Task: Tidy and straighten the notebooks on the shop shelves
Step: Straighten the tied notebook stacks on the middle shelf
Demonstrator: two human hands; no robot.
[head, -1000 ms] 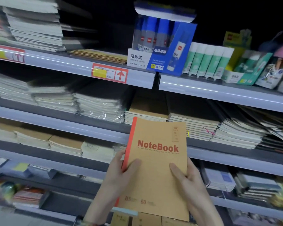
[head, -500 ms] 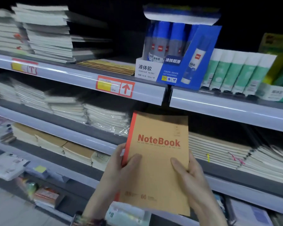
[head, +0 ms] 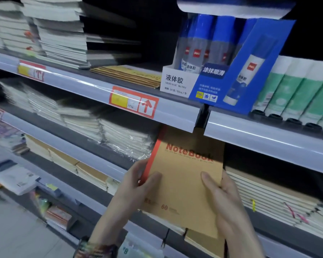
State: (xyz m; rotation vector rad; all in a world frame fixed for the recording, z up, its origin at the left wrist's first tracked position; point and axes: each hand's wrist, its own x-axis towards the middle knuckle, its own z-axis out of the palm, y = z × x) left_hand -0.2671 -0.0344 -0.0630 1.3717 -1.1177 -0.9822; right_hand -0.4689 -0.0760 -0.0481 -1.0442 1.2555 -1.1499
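Observation:
A kraft-brown notebook [head: 183, 183] with a red spine and red "NoteBook" lettering is held up in front of the shelves. Its top edge reaches under the rail of the upper shelf [head: 93, 86]. My left hand [head: 136, 185] grips its red spine edge, thumb on the cover. My right hand [head: 224, 198] grips its right edge, thumb on the cover. Stacks of notebooks lie flat on the shelves: a tall stack [head: 52, 34] at the upper left, plastic-wrapped ones [head: 123, 138] on the middle shelf, and a brown-topped stack [head: 268, 194] to the right of my hands.
A blue glue display box [head: 222, 71] and green-white glue sticks [head: 302, 90] stand on the upper shelf. A thin brown pile [head: 131, 75] lies left of the box. A red price tag [head: 134, 103] is on the shelf rail. Lower shelves hold more brown notebooks [head: 78, 168].
The notebook has been raised and tipped toward the shelf, its top edge now under the upper shelf rail. The view has moved closer and shifted left.

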